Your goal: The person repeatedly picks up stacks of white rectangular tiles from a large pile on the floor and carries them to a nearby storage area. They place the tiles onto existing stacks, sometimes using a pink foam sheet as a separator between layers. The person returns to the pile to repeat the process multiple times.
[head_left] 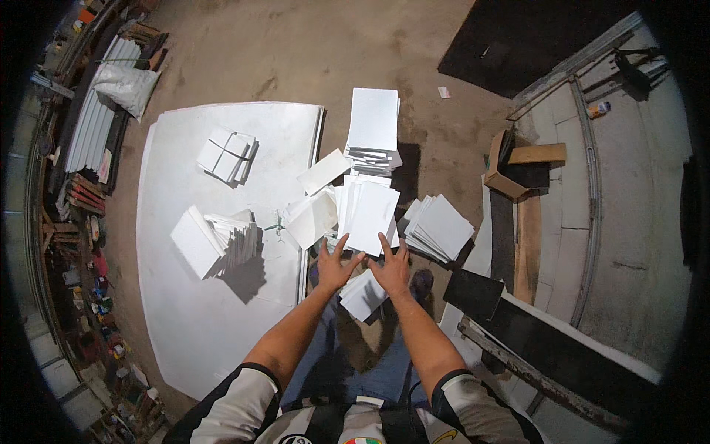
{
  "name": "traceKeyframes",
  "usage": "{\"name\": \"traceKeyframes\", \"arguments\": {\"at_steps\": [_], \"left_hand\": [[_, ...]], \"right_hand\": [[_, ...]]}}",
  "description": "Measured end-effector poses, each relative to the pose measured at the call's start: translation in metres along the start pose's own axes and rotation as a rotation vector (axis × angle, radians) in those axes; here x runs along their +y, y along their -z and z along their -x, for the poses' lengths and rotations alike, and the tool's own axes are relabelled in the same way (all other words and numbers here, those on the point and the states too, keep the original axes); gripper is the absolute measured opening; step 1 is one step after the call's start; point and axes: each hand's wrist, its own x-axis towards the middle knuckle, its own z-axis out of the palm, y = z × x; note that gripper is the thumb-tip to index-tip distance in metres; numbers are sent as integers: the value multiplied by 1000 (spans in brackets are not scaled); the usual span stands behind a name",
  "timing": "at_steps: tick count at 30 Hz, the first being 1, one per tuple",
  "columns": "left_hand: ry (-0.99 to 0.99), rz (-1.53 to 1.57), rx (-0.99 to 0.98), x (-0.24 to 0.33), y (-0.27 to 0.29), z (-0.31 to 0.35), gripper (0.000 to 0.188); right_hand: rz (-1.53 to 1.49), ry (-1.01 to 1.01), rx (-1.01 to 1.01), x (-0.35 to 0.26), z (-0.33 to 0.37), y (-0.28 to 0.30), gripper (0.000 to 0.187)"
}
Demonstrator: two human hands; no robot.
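Note:
In front of me lies a fanned stack of white rectangular sheets (373, 214), stiff paper or card by the look of it. At its near left corner is my left hand (336, 268), fingers spread and thumb pointing inward. My right hand (390, 269) mirrors it at the near right corner, fingers also apart. Fingertips of both reach the top sheet's near edge, but neither hand is closed around it. Below my hands sits a smaller pile of white sheets (364, 294). Beyond the fanned stack rises a taller, neater stack (373, 122).
To the left spreads a large white board (177, 311), bearing a strapped bundle (225, 157) and a leaning pile of sheets (198, 240). More sheets (440, 228) lie fanned at right. Further right are an open cardboard box (510, 166) and black panels (473, 294). Cluttered shelving lines the far left.

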Motion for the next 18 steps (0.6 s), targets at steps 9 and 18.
{"name": "traceKeyframes", "arguments": {"at_steps": [9, 18], "left_hand": [[220, -48, -21, -77, -103, -106, 87], [251, 249, -126, -138, -167, -165, 97]], "right_hand": [[-26, 20, -96, 88, -114, -110, 89], [-239, 191, -101, 138, -157, -169, 82]]}}
